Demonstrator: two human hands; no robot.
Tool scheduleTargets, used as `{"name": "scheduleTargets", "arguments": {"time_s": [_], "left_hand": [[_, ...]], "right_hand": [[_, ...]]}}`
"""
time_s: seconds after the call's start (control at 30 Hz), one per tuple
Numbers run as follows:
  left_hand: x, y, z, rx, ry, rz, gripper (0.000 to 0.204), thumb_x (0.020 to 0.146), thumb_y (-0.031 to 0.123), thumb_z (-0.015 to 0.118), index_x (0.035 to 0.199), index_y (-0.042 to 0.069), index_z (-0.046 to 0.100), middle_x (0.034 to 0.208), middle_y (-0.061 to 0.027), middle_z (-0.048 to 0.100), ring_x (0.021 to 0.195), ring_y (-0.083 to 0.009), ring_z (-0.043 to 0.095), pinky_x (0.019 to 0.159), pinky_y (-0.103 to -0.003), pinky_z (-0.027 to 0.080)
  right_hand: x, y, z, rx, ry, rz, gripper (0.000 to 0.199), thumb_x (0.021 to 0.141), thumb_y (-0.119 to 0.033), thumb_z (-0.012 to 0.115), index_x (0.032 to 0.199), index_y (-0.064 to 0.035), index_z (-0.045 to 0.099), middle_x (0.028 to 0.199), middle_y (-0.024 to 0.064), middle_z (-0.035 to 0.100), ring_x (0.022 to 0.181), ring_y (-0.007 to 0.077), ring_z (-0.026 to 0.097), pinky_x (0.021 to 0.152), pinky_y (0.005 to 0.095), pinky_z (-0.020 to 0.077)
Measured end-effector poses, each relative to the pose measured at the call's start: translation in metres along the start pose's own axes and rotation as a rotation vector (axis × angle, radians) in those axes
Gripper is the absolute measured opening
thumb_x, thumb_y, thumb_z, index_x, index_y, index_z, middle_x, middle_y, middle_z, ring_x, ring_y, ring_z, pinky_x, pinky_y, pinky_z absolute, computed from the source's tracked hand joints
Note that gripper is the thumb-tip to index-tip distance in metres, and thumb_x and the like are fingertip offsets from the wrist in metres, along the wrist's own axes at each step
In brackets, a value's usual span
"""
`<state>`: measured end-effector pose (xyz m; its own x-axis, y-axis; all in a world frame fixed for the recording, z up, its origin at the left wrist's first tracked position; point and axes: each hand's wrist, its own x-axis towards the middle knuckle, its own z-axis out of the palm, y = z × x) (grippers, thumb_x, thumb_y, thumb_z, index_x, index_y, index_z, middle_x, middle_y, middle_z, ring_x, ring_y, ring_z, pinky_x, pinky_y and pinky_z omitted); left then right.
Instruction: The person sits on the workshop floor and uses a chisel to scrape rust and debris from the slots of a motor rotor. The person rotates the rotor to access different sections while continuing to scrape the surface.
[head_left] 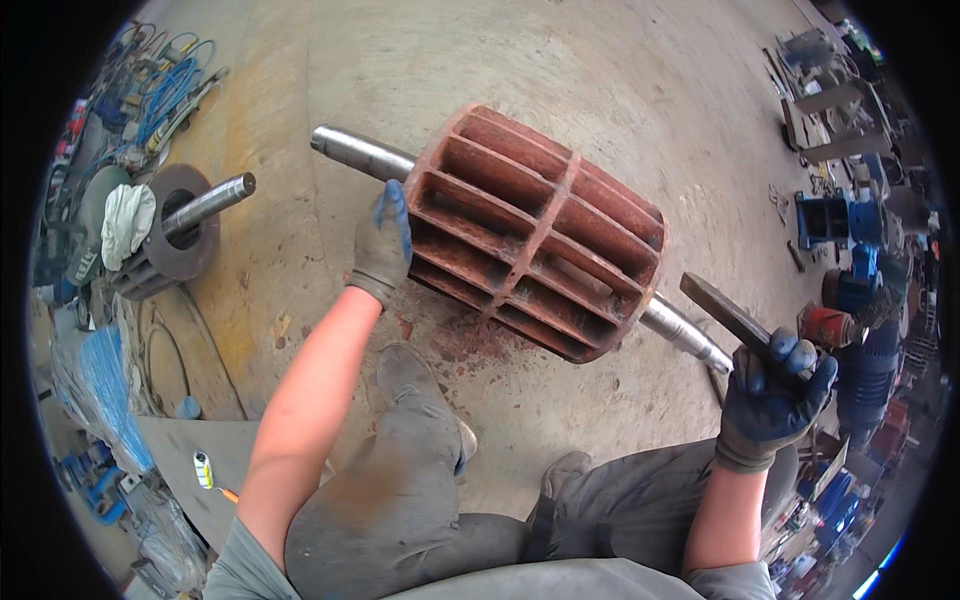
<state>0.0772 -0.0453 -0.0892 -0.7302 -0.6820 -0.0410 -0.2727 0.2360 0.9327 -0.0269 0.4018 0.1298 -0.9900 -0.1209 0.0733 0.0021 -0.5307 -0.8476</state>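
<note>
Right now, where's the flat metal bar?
In the head view, the flat metal bar is on the right, gripped in your gloved right hand, just right of the rusty ribbed drum.

Bright, diffuse light | shaft [362, 152] glints | soft shadows | bent edges, black corners

Grey trousers [385, 500], blue-and-grey gloves [757, 418]

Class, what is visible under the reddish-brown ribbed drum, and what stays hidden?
At the near edge of the drum, reddish flakes lie on the floor. The drum hides the floor directly beneath; anything there cannot be seen.
</note>
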Motion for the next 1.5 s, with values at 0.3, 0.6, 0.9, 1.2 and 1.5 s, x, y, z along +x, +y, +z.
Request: {"name": "scheduleTargets", "arguments": {"time_s": [0.3, 0.6, 0.9, 1.2, 1.5], "left_hand": [[0.014, -0.024, -0.014, -0.170, -0.228, -0.053, 0.074, 0.122, 0.059, 0.042, 0.159, -0.003, 0.058, 0.155, -0.0063, 0.064, 0.141, -0.0165, 0.057, 0.124, -0.035, 0.043], [0.013, 0.011, -0.012, -0.558, -0.443, -0.268, 0.079, 0.119, 0.061, 0.047, 0.175, 0.005, 0.040, 0.172, -0.0061, 0.050, 0.155, -0.0196, 0.048, 0.132, -0.038, 0.037], [-0.016, 0.015, -0.011, -0.584, -0.350, -0.256, 0.083, 0.116, 0.062, 0.054, 0.171, 0.001, 0.046, 0.166, -0.0076, 0.056, 0.151, -0.0192, 0.050, 0.131, -0.037, 0.035], [-0.048, -0.030, -0.013, -0.521, -0.221, -0.232, 0.075, 0.118, 0.060, 0.053, 0.156, -0.004, 0.060, 0.150, -0.0080, 0.068, 0.136, -0.0171, 0.059, 0.122, -0.036, 0.043], [-0.051, -0.007, -0.014, -0.391, -0.197, -0.204, 0.071, 0.114, 0.062, 0.059, 0.138, -0.003, 0.073, 0.122, -0.0048, 0.075, 0.115, -0.0138, 0.063, 0.108, -0.034, 0.050]], "right_hand": [[-0.024, 0.003, -0.029, -0.137, 0.142, 0.125, 0.046, 0.122, -0.041, 0.045, 0.091, -0.0102, 0.058, 0.093, 0.0111, 0.062, 0.064, 0.0148, 0.043, 0.058, 0.0274, 0.0383], [-0.045, 0.008, -0.038, -0.272, 0.051, 0.060, 0.043, 0.121, -0.039, 0.046, 0.095, -0.0086, 0.060, 0.100, 0.0123, 0.065, 0.071, 0.0147, 0.048, 0.063, 0.0273, 0.0408], [-0.066, -0.005, -0.033, -0.289, -0.102, 0.024, 0.041, 0.122, -0.036, 0.047, 0.093, -0.0076, 0.054, 0.101, 0.0108, 0.055, 0.088, 0.0184, 0.049, 0.076, 0.0325, 0.0467], [-0.054, 0.006, 0.003, -0.515, -0.325, -0.081, 0.050, 0.115, -0.050, 0.056, 0.085, -0.0114, 0.057, 0.093, 0.0098, 0.056, 0.086, 0.0195, 0.047, 0.080, 0.0358, 0.0401], [-0.020, 0.036, 0.051, -0.958, -0.606, -0.190, 0.023, 0.097, -0.027, 0.074, 0.082, -0.0104, 0.071, 0.083, 0.0107, 0.076, 0.077, 0.0255, 0.073, 0.071, 0.0390, 0.0538]]}}
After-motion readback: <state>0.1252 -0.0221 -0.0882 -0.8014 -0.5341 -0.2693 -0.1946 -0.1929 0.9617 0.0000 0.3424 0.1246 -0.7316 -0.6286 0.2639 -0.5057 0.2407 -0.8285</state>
